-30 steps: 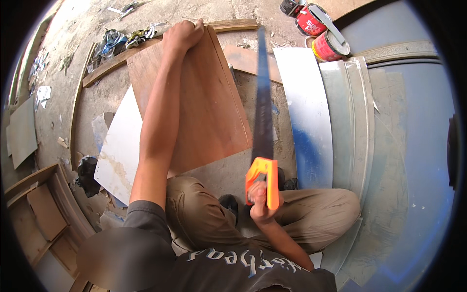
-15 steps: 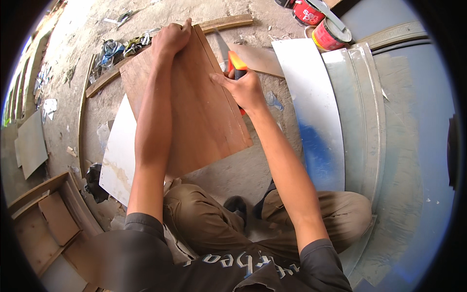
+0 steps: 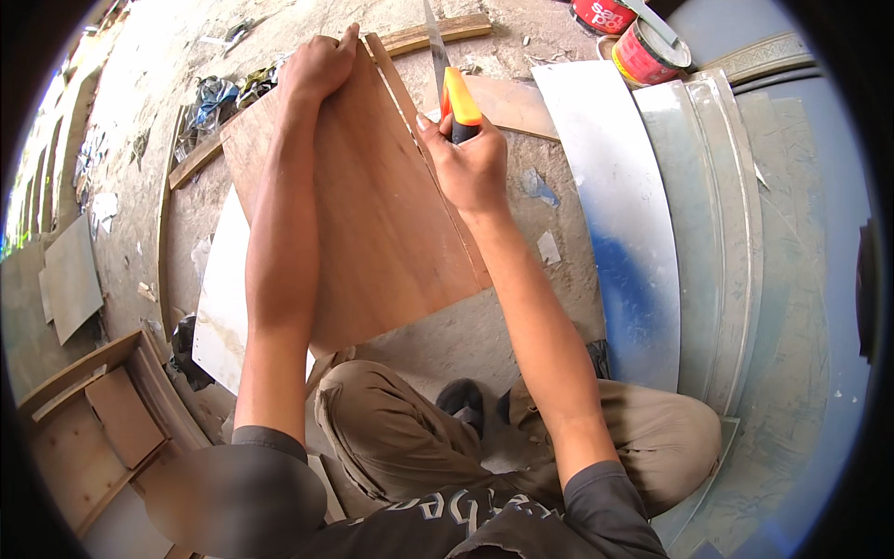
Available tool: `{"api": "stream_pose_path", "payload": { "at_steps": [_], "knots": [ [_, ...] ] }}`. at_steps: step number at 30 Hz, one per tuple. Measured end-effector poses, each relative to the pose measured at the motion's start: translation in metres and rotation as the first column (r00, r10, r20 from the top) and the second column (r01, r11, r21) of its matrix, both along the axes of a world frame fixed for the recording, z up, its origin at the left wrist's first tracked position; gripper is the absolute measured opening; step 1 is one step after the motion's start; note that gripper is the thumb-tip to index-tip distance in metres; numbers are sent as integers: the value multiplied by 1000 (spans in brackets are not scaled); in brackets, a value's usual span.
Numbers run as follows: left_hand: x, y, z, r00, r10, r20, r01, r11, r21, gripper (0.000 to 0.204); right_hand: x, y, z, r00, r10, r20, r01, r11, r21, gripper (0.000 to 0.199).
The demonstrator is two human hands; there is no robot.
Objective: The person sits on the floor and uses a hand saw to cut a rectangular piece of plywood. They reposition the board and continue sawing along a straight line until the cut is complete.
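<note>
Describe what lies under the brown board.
From under the brown board, a wooden strip shows at the far edge and a white panel at the left. Whatever lies beneath the board's middle is covered.

Your reddish-brown wooden board (image 3: 368,210) lies aslant before you, a slit along its right edge — gaping at the far end. Your saw (image 3: 460,98), yellow-orange with black grip, sits beside that edge, blade pointing away.

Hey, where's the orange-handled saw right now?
In the head view, the saw is above the picture's centre, gripped in the right hand, just right of the brown board, its blade pointing toward the top edge.
</note>
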State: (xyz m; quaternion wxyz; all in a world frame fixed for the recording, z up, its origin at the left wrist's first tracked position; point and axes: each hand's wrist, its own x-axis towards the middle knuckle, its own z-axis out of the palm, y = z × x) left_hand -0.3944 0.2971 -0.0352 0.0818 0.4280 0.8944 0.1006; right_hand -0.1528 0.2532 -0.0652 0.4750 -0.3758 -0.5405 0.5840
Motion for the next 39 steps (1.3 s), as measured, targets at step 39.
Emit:
{"api": "stream_pose_path", "payload": {
  "at_steps": [39],
  "knots": [
    [-52, -358, 273, 948, -299, -112, 171, 178, 969, 67, 27, -45, 139, 562, 825, -52, -753, 537, 381, 17]
  ]
}}
